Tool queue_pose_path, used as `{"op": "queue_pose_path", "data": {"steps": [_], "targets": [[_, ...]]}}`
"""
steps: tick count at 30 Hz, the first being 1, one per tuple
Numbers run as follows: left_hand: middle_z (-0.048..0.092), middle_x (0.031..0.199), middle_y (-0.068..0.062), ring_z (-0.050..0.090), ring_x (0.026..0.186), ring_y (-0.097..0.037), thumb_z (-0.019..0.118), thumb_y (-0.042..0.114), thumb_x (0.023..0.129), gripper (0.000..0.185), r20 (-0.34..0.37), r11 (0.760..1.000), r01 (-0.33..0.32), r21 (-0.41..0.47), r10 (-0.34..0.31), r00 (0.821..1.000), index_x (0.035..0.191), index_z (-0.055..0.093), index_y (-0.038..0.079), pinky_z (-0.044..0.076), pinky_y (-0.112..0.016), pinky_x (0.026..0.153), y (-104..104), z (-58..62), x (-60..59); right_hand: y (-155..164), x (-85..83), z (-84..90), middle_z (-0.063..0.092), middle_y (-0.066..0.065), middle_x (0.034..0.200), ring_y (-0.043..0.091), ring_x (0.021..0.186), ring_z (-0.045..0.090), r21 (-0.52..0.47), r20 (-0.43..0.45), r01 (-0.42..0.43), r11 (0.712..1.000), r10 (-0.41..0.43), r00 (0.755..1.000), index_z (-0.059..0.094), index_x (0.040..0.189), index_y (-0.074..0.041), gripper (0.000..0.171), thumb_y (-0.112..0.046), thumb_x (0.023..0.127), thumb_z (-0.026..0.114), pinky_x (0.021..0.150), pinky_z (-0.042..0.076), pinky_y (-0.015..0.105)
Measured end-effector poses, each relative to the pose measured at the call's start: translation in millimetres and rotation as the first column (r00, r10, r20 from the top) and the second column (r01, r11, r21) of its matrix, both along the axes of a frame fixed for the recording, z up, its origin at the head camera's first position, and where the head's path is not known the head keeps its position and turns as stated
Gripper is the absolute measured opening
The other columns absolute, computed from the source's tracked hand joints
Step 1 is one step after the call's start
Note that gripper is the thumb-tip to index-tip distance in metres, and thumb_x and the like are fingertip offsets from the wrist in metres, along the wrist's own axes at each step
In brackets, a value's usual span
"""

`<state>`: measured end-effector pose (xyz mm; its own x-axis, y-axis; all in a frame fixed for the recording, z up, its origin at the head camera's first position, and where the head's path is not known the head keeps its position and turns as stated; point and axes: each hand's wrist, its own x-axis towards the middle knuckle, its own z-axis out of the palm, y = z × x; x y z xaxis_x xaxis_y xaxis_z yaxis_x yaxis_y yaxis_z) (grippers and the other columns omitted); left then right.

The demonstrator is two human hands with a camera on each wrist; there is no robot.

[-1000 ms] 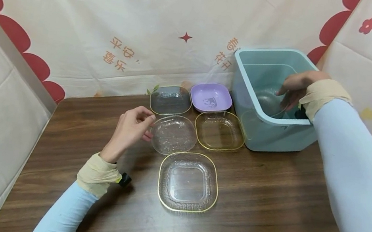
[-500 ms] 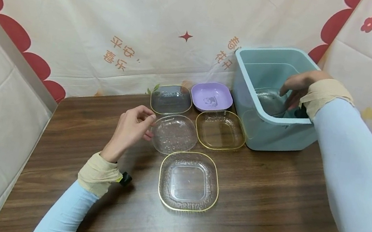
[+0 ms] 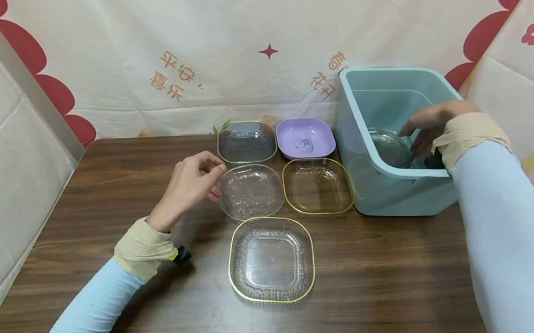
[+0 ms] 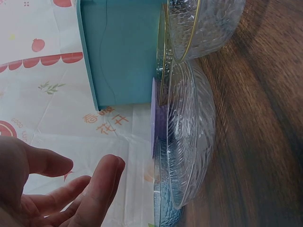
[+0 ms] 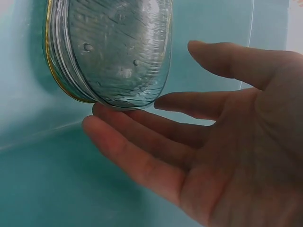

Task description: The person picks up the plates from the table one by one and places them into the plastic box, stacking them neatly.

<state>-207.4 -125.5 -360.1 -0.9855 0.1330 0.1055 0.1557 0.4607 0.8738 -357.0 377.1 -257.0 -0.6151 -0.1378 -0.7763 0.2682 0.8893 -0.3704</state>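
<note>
My left hand hovers over the wooden table with loosely curled fingers, just left of a round clear glass dish. In the left wrist view the left hand holds nothing, and the dish's rim stands a little apart from it. My right hand reaches into the teal plastic bin. Its nearly straight fingers touch the underside of a gold-rimmed clear dish inside the bin. The thumb stands apart from it. That dish shows just above the bin's near wall.
A square clear gold-rimmed dish lies nearest me. An amber-tinted dish, a grey-blue dish and a purple dish sit close together beside the bin. Printed cloth walls close the back and both sides.
The dish in the bin and my right hand have shifted slightly up. My left hand has stayed by the round dish.
</note>
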Motion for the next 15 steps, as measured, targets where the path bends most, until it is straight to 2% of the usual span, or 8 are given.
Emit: {"op": "queue_pose_path", "data": {"steps": [5, 10, 15], "targets": [[0.074, 0.105, -0.027, 0.076, 0.063, -0.024, 0.061, 0.023, 0.102, 0.029, 0.001, 1.0, -0.004, -0.001, 0.004, 1.0, 0.115, 0.068, -0.001, 0.066, -0.045, 0.06, -1, -0.3, -0.3, -2, -0.8, 1.0, 0.051, 0.044, 0.14, 0.041, 0.12, 0.068, 0.013, 0.017, -0.012, 1.0, 0.012, 1.0, 0.015, 0.151, 0.023, 0.079, -0.038, 0.109, 0.041, 0.101, 0.06, 0.048], [0.074, 0.104, -0.026, 0.076, 0.063, -0.024, 0.061, 0.023, 0.102, 0.027, -0.001, 1.0, -0.005, -0.009, 0.005, 1.0, 0.114, 0.068, 0.0, 0.066, -0.041, 0.057, -1, -0.6, -0.1, -6, 4.8, 5.5, 0.051, 0.042, 0.142, 0.044, 0.124, 0.065, 0.05, 0.01, -0.013, 0.999, 0.013, 1.0, 0.024, 0.147, 0.026, 0.081, -0.042, 0.108, 0.042, 0.108, 0.054, 0.056], [0.074, 0.104, -0.026, 0.076, 0.062, -0.022, 0.061, 0.024, 0.102, 0.028, -0.008, 1.0, -0.003, -0.013, 0.003, 1.0, 0.114, 0.069, 0.0, 0.066, -0.039, 0.056, 0, -1.0, 0.1, -5, 8.7, 16.3, 0.044, 0.043, 0.148, 0.051, 0.134, 0.055, 0.07, -0.023, -0.024, 0.997, 0.026, 0.999, 0.022, 0.15, 0.024, 0.083, -0.044, 0.107, 0.043, 0.104, 0.058, 0.052]]}}
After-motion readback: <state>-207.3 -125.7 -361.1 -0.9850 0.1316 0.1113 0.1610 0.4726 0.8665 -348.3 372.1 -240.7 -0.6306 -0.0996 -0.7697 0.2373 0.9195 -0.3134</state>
